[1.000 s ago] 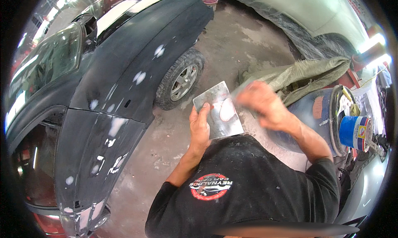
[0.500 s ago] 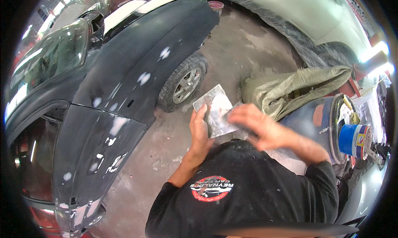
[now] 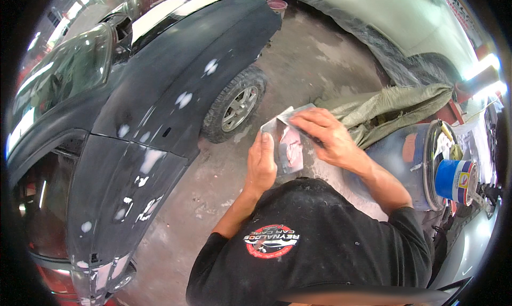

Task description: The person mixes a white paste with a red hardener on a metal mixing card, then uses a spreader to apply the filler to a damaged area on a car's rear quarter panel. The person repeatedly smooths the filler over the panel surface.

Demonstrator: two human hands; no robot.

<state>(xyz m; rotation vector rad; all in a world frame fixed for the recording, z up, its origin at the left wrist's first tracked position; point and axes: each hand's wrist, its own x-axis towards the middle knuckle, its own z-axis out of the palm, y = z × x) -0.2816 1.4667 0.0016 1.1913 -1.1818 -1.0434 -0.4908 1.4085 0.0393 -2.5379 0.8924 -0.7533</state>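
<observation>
My left hand grips a flat, pale mixing board by its left side, the thumb along its edge. Pinkish putty is smeared over the board's face. In my right hand is a thin, flat grey spreader, tilted over the board's upper part and touching it or very close. My fingers lie across the spreader's face and hide part of it.
A dark sanded car with white filler spots stands at left, its front wheel close by. At right are a blue drum, a blue can and an olive cloth. Plastic sheeting skirts a pale car beyond.
My right hand and the spreader have moved up and left to the board's upper end. The board has turned more upright, and its putty now looks pinker.
</observation>
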